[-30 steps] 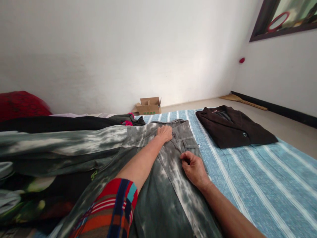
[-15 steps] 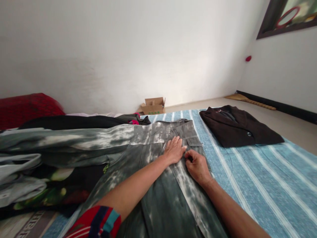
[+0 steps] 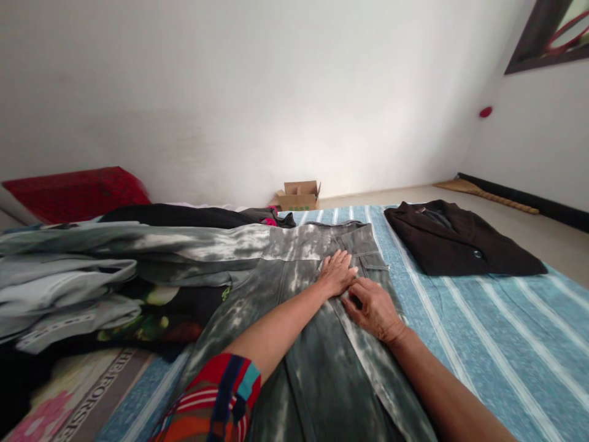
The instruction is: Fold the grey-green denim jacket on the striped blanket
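Observation:
A grey-and-white tie-dyed jacket (image 3: 313, 362) is spread over the bedding, one long sleeve stretching out to the left. My left hand (image 3: 338, 273) lies flat on its upper front, fingers extended. Close beside it, my right hand (image 3: 372, 308) is closed, thumb and fingers pinching at the jacket's front strip. The fingertips partly hide what they grip there. To the right lies a folded dark brown garment (image 3: 453, 239) with a button on its front.
Beneath everything is a blue-and-white striped sheet (image 3: 497, 331). Other clothes (image 3: 69, 294) are heaped at the left, with a red bundle (image 3: 83, 193) behind them. An open cardboard box (image 3: 298, 197) stands by the wall. A broom (image 3: 488, 197) lies on the floor at the right.
The view has turned slightly left, so things appear shifted right. My right hand has moved a little nearer my left hand, which still rests on the jacket.

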The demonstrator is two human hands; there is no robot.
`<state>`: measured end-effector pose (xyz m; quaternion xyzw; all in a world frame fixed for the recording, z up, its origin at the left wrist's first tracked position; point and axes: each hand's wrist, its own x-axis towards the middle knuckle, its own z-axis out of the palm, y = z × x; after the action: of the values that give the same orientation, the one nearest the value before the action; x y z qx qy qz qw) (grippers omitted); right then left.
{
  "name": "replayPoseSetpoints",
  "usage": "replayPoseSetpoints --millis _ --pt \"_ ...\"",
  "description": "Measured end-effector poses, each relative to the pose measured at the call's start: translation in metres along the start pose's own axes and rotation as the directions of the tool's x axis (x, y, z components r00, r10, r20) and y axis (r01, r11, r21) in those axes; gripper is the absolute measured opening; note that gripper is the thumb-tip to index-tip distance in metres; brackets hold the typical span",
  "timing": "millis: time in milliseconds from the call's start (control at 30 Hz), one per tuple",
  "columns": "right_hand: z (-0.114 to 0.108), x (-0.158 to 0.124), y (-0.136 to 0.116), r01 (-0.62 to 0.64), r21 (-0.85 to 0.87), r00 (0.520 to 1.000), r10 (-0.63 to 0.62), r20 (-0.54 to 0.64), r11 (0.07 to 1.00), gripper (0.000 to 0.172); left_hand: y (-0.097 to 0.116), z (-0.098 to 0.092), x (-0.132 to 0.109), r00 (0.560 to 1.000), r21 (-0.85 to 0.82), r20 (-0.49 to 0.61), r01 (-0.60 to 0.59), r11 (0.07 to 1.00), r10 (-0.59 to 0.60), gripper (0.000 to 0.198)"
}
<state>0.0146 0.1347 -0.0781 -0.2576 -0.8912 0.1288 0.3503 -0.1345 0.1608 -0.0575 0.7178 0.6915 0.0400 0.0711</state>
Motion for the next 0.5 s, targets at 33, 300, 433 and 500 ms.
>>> replayPoseSetpoints --millis 33,300,433,500 --pt "0.000 -0.001 0.001 -0.009 -0.013 1.000 0.010 0.014 1.000 0.016 -0.001 -0.005 -0.002 1.000 -0.007 -0.002 0.000 1.000 0.000 0.053" --pt "0.000 -0.003 0.002 -0.062 -0.015 0.996 0.063 0.065 0.998 0.015 -0.011 -0.029 -0.096 0.996 -0.007 0.076 0.055 0.998 -0.054 0.054" --pt "-0.001 -0.003 0.003 -0.107 0.040 0.991 0.103 0.083 0.993 0.015 -0.013 -0.010 -0.133 0.988 -0.010 0.122 0.096 0.995 -0.094 0.067" --pt "-0.002 -0.003 0.003 -0.122 0.063 0.989 0.116 0.096 0.990 0.016 -0.014 -0.002 -0.137 0.990 -0.001 0.103 0.093 0.996 -0.093 0.071"
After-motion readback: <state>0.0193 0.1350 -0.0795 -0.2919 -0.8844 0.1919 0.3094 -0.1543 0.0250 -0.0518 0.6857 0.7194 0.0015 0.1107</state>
